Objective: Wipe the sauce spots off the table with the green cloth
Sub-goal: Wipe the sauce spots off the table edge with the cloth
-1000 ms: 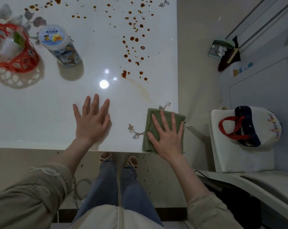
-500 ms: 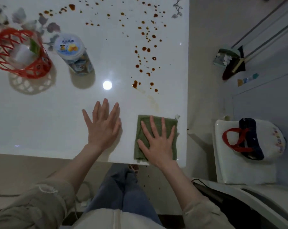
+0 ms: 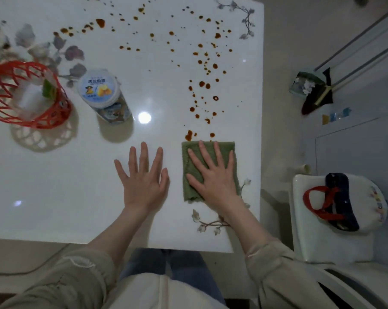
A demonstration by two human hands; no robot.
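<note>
Green cloth half hidden under right hand, fingers straight | left hand flat, fingers spread | sauce spots cropped above

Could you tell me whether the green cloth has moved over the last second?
Yes: the cloth slid away from the table's near edge, up to the nearest spots.

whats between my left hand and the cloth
Nothing but table: in the head view a narrow bare white strip separates the left hand from the cloth, which the right hand presses flat.
</note>
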